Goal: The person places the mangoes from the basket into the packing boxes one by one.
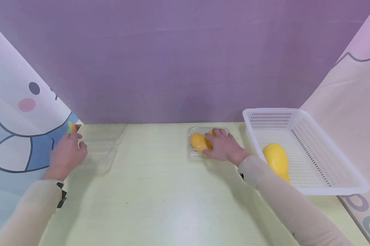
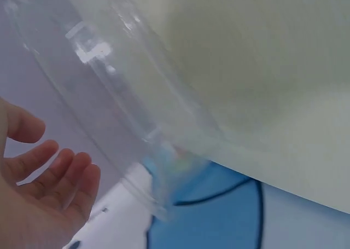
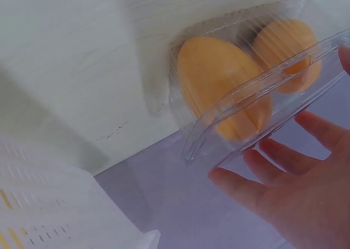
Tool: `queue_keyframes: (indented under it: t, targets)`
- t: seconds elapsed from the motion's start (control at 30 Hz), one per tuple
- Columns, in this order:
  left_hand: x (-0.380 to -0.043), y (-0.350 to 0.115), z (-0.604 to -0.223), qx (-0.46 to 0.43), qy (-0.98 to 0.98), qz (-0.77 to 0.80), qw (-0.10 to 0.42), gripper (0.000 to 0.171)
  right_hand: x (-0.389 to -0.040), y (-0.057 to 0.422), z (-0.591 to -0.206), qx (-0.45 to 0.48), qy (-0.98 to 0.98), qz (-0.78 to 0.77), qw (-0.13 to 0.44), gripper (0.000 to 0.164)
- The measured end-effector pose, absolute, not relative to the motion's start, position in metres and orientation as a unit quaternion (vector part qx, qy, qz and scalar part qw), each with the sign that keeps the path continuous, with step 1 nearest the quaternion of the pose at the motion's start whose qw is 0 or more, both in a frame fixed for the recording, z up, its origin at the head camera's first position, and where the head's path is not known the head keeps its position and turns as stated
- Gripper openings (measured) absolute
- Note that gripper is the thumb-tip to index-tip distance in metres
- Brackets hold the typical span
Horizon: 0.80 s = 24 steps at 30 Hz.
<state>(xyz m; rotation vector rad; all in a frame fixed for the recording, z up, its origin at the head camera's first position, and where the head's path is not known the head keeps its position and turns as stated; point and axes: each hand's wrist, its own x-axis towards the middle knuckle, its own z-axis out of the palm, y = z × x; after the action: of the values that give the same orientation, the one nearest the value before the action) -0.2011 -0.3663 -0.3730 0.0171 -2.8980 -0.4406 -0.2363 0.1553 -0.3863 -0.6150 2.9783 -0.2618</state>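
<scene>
Two yellow-orange mangoes (image 1: 198,142) lie side by side in a small clear plastic box (image 3: 174,85) at the far middle of the table. My right hand (image 1: 222,145) is over the right part of that box. In the right wrist view its fingers reach along the box's rim, extended and spread; whether they touch it is hard to tell. My left hand (image 1: 66,152) hovers at the far left edge, fingers loosely bent and nothing held. Beside it stands a larger clear plastic container (image 1: 106,153), its near wall also in the left wrist view, apart from the fingers.
A white perforated basket (image 1: 329,153) stands on the right with a yellow mango (image 1: 275,158) inside, partly behind my right sleeve. A purple cloth wall (image 1: 185,61) rises behind the pale table (image 1: 160,205), and printed cloths flank both sides.
</scene>
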Motion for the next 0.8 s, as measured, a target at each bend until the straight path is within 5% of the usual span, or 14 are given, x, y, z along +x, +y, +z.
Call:
queue_keyframes:
  t: [0.57,0.8]
  targets:
    - [-0.197,-0.416,-0.386,0.051,-0.986,-0.13,0.095,0.031,-0.246,0.158,-0.384,-0.204,0.974,-0.081,0.052,0.07]
    - [-0.199,-0.433,-0.394,0.089,-0.984,-0.144,0.051,0.037,-0.255,0.165,-0.387,-0.205,0.974,-0.078,0.056,0.069]
